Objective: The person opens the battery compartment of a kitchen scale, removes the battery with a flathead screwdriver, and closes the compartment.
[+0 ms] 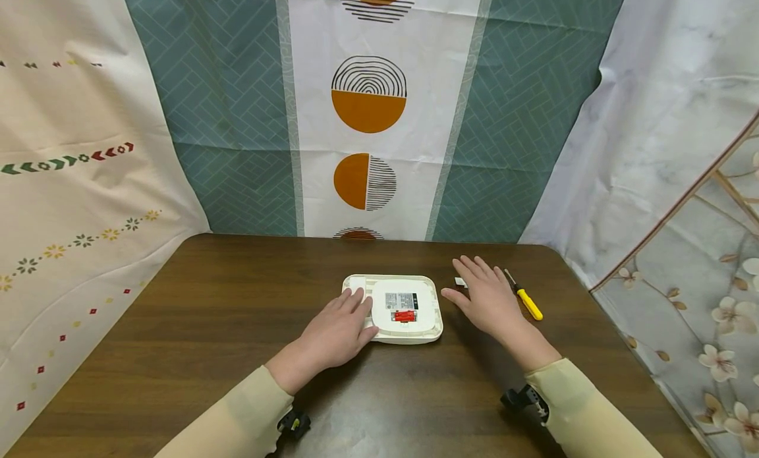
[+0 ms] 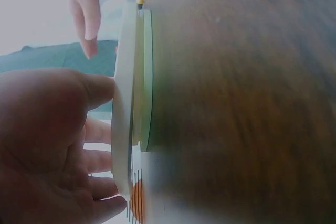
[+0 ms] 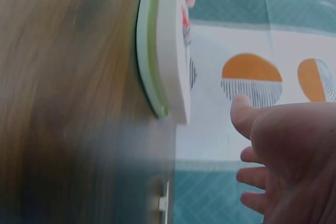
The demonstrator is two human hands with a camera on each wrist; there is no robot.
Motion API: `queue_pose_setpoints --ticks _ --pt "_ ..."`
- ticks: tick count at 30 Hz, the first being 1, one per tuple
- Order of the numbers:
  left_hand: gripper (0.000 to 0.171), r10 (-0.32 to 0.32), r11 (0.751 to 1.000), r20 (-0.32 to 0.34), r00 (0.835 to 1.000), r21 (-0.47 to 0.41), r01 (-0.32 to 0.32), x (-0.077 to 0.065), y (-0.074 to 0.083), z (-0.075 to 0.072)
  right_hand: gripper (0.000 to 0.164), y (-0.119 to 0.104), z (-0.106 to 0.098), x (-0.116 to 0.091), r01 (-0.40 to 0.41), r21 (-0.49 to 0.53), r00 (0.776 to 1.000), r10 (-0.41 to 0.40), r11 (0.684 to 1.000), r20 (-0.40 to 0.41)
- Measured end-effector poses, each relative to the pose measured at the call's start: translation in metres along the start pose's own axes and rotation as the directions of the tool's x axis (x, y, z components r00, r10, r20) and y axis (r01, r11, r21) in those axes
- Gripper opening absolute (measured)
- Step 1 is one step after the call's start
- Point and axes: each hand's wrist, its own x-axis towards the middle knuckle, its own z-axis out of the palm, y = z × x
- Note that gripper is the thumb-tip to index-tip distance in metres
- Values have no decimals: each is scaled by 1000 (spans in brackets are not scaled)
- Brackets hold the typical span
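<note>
A white, rounded-square flat device lies on the table with a printed label and red batteries in a recess on its upper face. My left hand rests over its left end, fingers fairly straight, thumb near its front edge. In the left wrist view, those fingertips meet the device's side. To the right, my right hand is spread with nothing in it, held above the table in the right wrist view. A small white piece shows partly past its fingers.
A screwdriver with a yellow handle lies just right of my right hand. The brown wooden table extends to patterned cloths hanging at the back and both sides.
</note>
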Motion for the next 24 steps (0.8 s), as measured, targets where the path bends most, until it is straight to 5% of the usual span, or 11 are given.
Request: queue_pose_setpoints --ticks 24 --pt "66 -16 1000 21 1000 6 16 2 -1 1 44 -53 8 -5 83 117 996 -84 990 3"
